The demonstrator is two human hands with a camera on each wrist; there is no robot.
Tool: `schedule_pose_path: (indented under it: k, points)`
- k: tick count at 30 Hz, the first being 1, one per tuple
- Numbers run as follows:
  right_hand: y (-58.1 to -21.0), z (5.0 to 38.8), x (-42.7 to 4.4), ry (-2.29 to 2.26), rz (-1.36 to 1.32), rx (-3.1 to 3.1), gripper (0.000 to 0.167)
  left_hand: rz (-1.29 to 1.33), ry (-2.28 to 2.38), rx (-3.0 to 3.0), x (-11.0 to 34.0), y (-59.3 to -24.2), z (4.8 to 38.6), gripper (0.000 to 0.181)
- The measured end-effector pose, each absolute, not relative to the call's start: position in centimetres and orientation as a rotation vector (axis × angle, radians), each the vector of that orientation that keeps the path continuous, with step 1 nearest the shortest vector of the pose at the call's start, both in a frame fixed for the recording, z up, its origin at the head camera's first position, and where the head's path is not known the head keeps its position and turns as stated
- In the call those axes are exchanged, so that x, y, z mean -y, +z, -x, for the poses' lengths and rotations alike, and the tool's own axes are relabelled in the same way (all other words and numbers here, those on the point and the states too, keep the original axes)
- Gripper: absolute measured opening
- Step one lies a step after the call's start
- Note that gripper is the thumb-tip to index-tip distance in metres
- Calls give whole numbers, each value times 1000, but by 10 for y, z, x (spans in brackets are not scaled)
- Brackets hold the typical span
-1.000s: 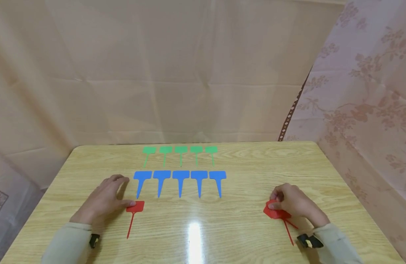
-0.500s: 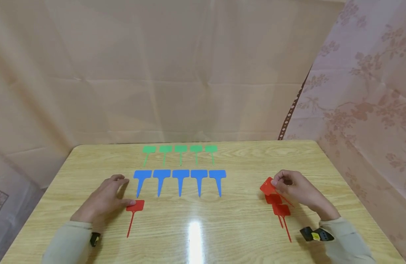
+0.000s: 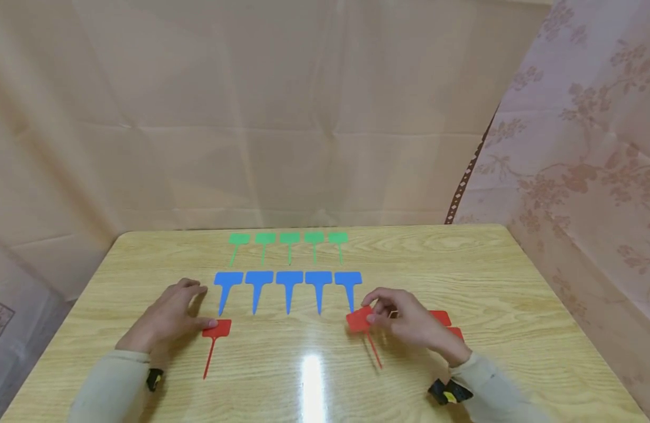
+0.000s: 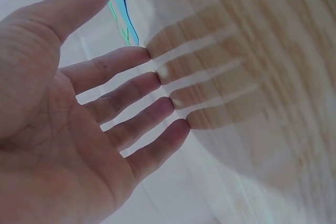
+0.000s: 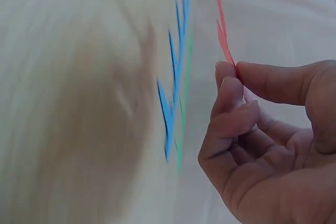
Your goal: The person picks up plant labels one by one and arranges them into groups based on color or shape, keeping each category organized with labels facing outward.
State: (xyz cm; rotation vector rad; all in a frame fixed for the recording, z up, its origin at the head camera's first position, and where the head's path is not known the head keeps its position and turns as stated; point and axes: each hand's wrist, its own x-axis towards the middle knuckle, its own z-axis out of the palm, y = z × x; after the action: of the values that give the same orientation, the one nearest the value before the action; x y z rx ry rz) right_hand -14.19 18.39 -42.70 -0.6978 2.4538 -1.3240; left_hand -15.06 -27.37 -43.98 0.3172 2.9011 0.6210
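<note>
My left hand (image 3: 166,314) rests on the table, its thumb touching the head of a red T-shaped plant label (image 3: 221,326). In the left wrist view the fingers (image 4: 152,114) are extended and spread, tips meeting the tabletop. Another red plant label (image 3: 358,319) is pinched between thumb and index finger of my right hand (image 3: 406,320), tilted just above the table near the rightmost blue label (image 3: 348,278). The right wrist view shows this pinched label (image 5: 224,40) edge-on. More red labels (image 3: 441,318) lie to the right, their stems hidden behind the right hand and forearm.
Several blue plant labels (image 3: 290,278) lie in a row across the wooden table (image 3: 272,393), heads away from me. Behind them runs a row of smaller green labels (image 3: 290,238). A beige curtain (image 3: 304,117) hangs at the table's far edge, with a flowered cloth (image 3: 595,176) at right.
My right hand has lifted one red label off the pile at right and carried it left, close to the blue row's right end. The left hand has kept its place.
</note>
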Motion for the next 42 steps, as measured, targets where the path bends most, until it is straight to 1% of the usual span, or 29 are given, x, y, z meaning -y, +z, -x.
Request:
schedule_pose_path:
  k: [3, 10, 14, 18, 24, 32, 34, 38, 40, 42]
  points:
    - [-433, 138, -151, -1302, 734, -2442, 14, -319, 612, -2902, 274, -439, 151, 85]
    - [-440, 134, -79, -1339, 768, -2327, 14, -290, 607, -2894, 272, -437, 152, 85]
    - [-443, 137, -49, -1257, 759, -2400, 16, -272, 608, -2887, 271, -436, 153, 85]
    - [-445, 141, -27, -1079, 766, -2534, 19, -240, 597, -2881, 270, -433, 154, 85]
    - [-444, 145, -3, -814, 771, -2653, 21, -182, 576, -2865, 268, -431, 157, 84]
    - [-446, 145, 10, -733, 758, -2668, 17, -163, 597, -2859, 267, -433, 158, 84]
    - [-446, 144, 10, -709, 768, -2672, 21, -168, 605, -2864, 267, -434, 157, 84]
    - [-445, 141, 9, -655, 799, -2670, 35, -185, 613, -2872, 269, -435, 156, 84]
    - [-444, 139, 10, -631, 815, -2673, 37, -190, 613, -2874, 269, -435, 156, 84]
    - [-444, 138, 11, -622, 824, -2679, 34, -186, 617, -2871, 270, -435, 156, 85]
